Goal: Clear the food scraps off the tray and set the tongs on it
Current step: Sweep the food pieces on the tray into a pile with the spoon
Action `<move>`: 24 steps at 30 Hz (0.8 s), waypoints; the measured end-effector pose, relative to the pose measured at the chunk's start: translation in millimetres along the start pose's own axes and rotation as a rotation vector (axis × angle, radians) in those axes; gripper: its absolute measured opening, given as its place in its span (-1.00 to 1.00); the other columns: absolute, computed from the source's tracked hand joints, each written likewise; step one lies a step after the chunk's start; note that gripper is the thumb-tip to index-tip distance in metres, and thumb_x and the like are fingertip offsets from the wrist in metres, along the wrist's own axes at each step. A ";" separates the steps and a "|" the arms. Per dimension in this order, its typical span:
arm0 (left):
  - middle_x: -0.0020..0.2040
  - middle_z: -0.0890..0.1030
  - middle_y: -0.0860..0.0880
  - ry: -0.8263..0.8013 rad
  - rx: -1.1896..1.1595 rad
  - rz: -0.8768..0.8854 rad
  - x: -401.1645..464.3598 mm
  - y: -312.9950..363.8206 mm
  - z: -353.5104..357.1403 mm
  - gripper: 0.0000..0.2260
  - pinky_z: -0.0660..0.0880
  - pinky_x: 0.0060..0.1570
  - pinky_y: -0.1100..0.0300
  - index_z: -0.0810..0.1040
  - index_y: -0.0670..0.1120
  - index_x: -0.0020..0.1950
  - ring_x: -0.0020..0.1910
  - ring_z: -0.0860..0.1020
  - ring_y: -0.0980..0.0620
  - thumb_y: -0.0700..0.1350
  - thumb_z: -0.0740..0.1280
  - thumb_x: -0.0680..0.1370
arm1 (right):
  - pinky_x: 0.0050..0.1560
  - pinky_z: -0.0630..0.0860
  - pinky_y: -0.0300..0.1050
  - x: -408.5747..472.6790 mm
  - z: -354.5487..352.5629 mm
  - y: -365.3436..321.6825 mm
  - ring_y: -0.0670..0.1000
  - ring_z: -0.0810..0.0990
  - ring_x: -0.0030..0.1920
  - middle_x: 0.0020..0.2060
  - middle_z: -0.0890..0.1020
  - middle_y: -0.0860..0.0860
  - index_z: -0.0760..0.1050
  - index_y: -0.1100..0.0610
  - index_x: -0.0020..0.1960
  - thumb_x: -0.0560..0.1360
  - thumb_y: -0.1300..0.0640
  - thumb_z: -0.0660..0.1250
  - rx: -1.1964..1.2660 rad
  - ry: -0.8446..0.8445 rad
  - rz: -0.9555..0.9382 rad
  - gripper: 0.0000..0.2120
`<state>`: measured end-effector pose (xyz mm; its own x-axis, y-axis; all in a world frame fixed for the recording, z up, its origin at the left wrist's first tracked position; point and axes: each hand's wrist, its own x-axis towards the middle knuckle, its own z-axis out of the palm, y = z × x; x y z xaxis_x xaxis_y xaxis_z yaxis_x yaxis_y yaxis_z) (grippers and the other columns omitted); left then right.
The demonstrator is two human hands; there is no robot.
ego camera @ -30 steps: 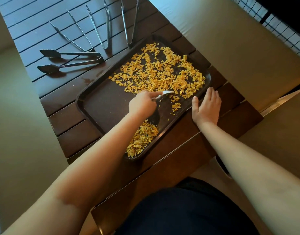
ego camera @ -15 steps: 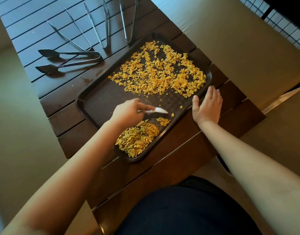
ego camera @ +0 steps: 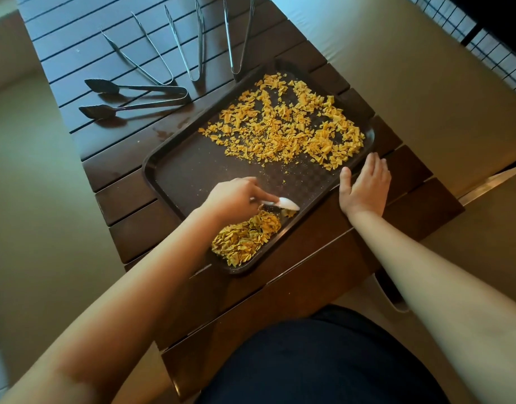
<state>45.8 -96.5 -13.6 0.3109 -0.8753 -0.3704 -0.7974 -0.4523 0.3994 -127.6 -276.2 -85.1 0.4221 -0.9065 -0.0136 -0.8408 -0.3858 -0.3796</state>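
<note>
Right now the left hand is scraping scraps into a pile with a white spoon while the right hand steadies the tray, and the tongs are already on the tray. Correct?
Not quite. In the head view the tongs lie on the table beyond the tray, not on it. The rest holds: the left hand grips the white spoon by the pile, and the right hand rests at the tray's edge.

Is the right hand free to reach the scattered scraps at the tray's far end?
Probably yes. The right hand rests open on the tray rim, holding nothing, and the scattered scraps lie just beyond its fingertips with nothing between.
</note>
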 end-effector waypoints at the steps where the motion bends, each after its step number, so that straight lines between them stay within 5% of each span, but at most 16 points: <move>1: 0.01 0.52 0.11 -0.029 0.009 -0.009 -7.5 -5.7 -1.9 -0.63 0.46 -0.23 0.20 0.52 0.31 0.16 -0.07 0.49 0.12 -0.16 0.20 0.55 | 0.47 0.01 0.06 0.5 -0.2 0.2 0.17 0.09 0.50 0.47 0.19 0.21 0.09 0.28 0.50 0.51 -0.20 -0.06 -0.004 -0.001 0.001 -0.27; 4: -0.07 0.46 0.20 -0.064 0.020 -0.038 -19.8 -10.9 -9.5 -0.63 0.43 -0.25 0.25 0.51 0.32 0.15 -0.08 0.46 0.15 -0.16 0.19 0.56 | 0.47 0.01 0.05 1.0 -1.5 0.3 0.17 0.09 0.50 0.48 0.19 0.21 0.08 0.28 0.50 0.51 -0.21 -0.07 -0.020 0.001 0.000 -0.26; 11: 0.12 0.51 0.09 0.266 -0.223 -0.245 14.2 -2.7 -8.0 -0.66 0.44 -0.20 0.19 0.52 0.22 0.22 0.00 0.47 0.08 -0.15 0.18 0.58 | 0.47 0.00 0.04 0.0 -2.2 -0.6 0.15 0.08 0.50 0.48 0.18 0.20 0.08 0.26 0.51 0.50 -0.22 -0.09 -0.024 -0.005 0.006 -0.26; 24: -0.03 0.47 0.14 -0.030 -0.104 -0.165 -27.0 -16.0 -7.1 -0.68 0.36 -0.26 0.25 0.52 0.27 0.18 -0.09 0.45 0.13 -0.14 0.19 0.59 | 0.47 0.01 0.06 0.3 -1.9 -0.6 0.17 0.09 0.49 0.47 0.21 0.20 0.12 0.27 0.49 0.51 -0.21 -0.08 -0.014 0.003 0.003 -0.27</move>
<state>53.8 -66.9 -4.0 0.4163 -0.7829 -0.4623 -0.6789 -0.6059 0.4146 -127.6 -276.6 -83.1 0.4184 -0.9082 -0.0117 -0.8467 -0.3853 -0.3669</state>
